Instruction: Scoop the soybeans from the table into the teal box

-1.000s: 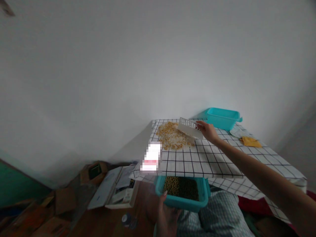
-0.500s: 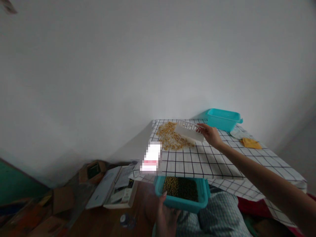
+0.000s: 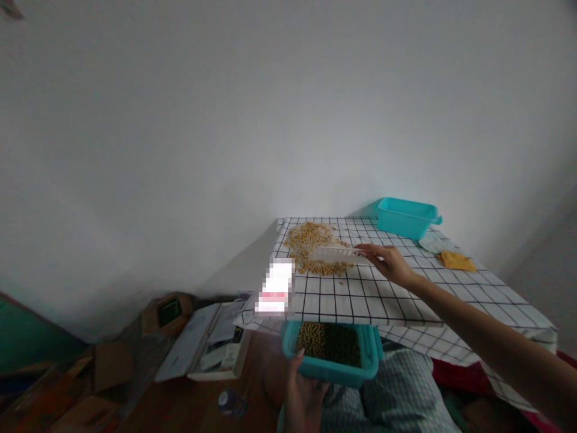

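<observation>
My right hand (image 3: 388, 262) pinches one end of a white slotted piece (image 3: 339, 255), a bit right of the middle of the frame. It is over the spread-out yellow beans (image 3: 311, 233) on the checked cloth (image 3: 360, 300). I can't tell if it touches the cloth. My left hand (image 3: 304, 385) grips a blue-green tub (image 3: 333, 371) at the bottom middle, near the cloth's front edge. In it are more yellow beans (image 3: 311, 340) on the left and dark green bits (image 3: 343, 346) on the right. If I push too hard to the left, beans could roll off that side. If my left hand tips, the tub could spill or its two kinds could mix. Held by one end, the white piece might twist and flick beans.
</observation>
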Tool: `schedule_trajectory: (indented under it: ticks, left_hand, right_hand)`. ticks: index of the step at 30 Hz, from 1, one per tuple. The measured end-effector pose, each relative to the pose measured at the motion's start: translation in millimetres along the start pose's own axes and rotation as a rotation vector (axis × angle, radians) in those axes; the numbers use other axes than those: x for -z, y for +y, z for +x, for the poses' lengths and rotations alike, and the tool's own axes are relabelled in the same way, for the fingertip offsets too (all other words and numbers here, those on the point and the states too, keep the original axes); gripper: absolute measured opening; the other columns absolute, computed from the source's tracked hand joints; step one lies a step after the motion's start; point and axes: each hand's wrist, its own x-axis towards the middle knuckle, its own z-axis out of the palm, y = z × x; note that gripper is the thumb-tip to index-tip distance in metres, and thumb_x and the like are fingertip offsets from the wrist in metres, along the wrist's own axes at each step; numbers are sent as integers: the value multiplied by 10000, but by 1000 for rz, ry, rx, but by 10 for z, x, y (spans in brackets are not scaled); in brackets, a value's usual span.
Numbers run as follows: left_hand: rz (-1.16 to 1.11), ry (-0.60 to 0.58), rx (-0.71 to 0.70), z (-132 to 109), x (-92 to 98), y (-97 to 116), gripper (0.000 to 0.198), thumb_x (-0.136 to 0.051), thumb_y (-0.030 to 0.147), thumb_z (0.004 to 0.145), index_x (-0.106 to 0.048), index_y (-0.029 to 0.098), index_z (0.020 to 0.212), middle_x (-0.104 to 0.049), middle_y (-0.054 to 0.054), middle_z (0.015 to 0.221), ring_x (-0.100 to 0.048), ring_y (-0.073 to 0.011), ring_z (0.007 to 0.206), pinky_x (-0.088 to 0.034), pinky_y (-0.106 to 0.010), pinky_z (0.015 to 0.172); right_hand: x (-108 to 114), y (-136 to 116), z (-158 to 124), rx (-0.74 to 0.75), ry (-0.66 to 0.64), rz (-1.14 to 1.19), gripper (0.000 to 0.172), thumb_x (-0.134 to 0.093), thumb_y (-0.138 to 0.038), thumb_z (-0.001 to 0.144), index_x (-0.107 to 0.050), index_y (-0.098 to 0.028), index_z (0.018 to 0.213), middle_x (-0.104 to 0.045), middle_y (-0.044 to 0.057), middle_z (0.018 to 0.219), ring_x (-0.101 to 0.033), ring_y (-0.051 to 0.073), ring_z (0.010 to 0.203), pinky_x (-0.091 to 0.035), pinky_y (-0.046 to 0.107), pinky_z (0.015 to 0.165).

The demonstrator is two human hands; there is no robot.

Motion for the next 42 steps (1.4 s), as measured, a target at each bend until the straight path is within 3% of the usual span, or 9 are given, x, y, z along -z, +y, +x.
schedule_trajectory:
  ticks: [11,19,26,32,42]
  left_hand:
    - [-21,-63,23,51,45,-2,560,-708,266,1114,-593,190,1657,-894,-151,1229,-885,-324,1058,-731,-478,873]
    - [-17,-74,43,88,77,21,514,-686,288,1139,-614,244,1646,-897,-118,1266,-884,-301,1080,-723,-466,899]
    - [-19,-53,-8,8,-5,20,570,-706,250,1117,-582,208,1671,-887,-155,1294,-882,-286,1031,-709,-410,827]
    - [-12,-58,-6,29,29,13,541,-732,285,1097,-638,272,1629,-893,-134,1255,-881,-286,1034,-723,-430,885]
    - [19,-64,-29,12,23,10,513,-717,288,1112,-637,253,1617,-871,-163,1280,-875,-282,1049,-720,-424,904]
  right_hand:
    - [210,184,-392,-244,297,-95,550,-521,-585,1177,-877,-190,1319,-933,154,970,-901,334,734,-700,380,626]
    - [299,-19,-489,-350,312,-142,678,-482,-700,1169,-886,-167,1281,-909,143,845,-885,339,677,-665,377,606]
    - [431,-333,-806,-407,362,-288,648,-492,-648,1173,-875,-141,1302,-904,170,861,-852,331,639,-594,357,554]
    - [164,-597,-924,-401,356,-412,560,-434,-498,1210,-849,-136,1312,-869,141,777,-810,314,561,-515,332,519]
    - [-182,-958,-604,-267,277,-317,522,-426,-408,1214,-863,-142,1316,-839,105,707,-798,265,546,-510,298,535]
